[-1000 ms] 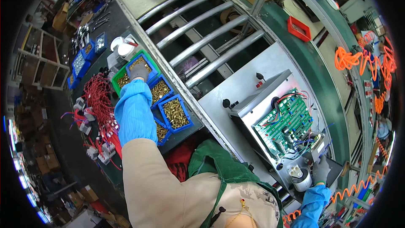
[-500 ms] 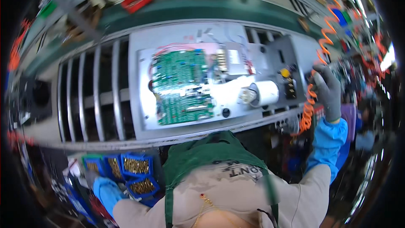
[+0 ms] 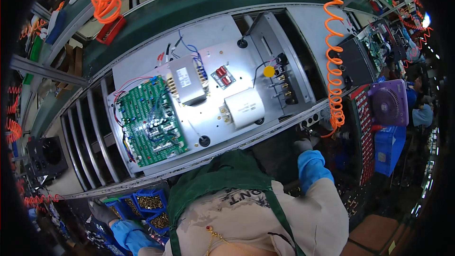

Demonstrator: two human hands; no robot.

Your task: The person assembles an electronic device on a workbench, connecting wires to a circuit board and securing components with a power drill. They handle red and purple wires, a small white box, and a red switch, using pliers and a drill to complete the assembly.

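Note:
My right hand [image 3: 303, 146], in a grey glove and blue sleeve, is closed round a dark hand tool [image 3: 309, 132] at the end of an orange coiled air hose [image 3: 334, 90], by the bench's front edge. To the lower left, my gloved left hand [image 3: 102, 212] rests beside blue bins [image 3: 150, 202] of brass-coloured screws, its fingers stretched out. In front of me lies a metal chassis [image 3: 208, 132] carrying a green circuit board [image 3: 149, 118], a transformer [image 3: 187, 84], a small board with red parts [image 3: 222, 77] and a white cylindrical capacitor [image 3: 244, 108].
Metal rollers [image 3: 95, 137] run left of the chassis. A green conveyor belt [image 3: 189, 7] passes behind it. At the right stand a purple fan [image 3: 388, 103], a blue crate [image 3: 389, 149] and a red rack [image 3: 362, 135]. Another orange coiled hose [image 3: 105, 0] hangs at the back left.
My right hand has come down from the hanging orange hose to the dark tool at the bench edge. My left hand has shifted slightly off the bins. The view has turned.

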